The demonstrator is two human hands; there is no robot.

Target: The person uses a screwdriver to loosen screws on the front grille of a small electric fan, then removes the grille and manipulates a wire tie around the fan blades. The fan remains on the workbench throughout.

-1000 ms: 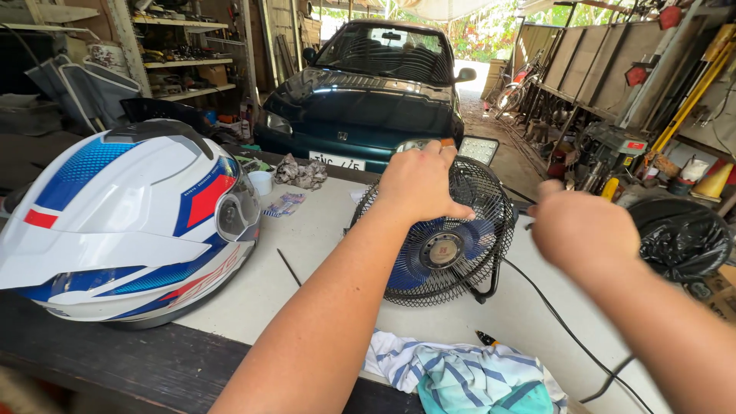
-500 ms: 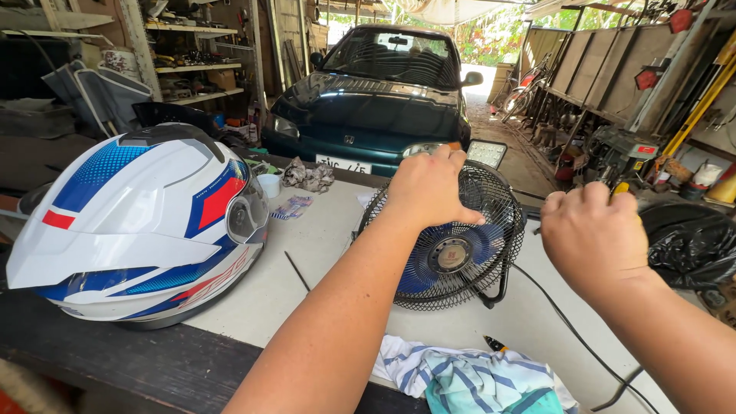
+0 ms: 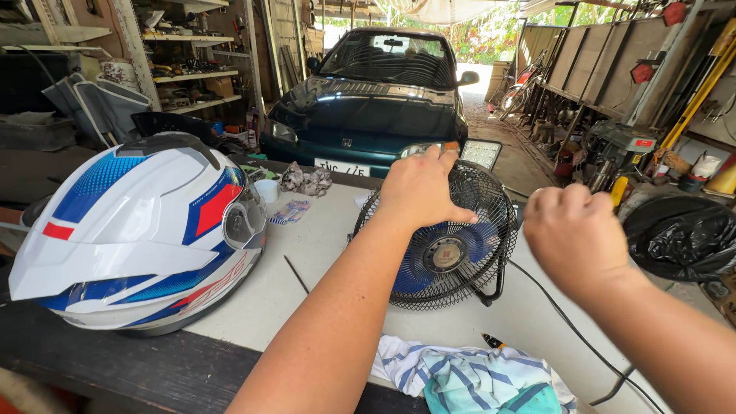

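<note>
Small black-caged fan (image 3: 448, 253) with blue blades, upright on pale tabletop, tilted back

You see a black wire fan (image 3: 452, 245) with blue blades, a white helmet (image 3: 138, 230) marked blue and red, and a blue-striped cloth (image 3: 468, 376).

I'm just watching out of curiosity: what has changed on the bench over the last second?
The right hand, closed in a fist, has drawn nearer the fan. The left hand stays on the fan's top grille. The helmet, striped cloth and black cable lie as before.
</note>
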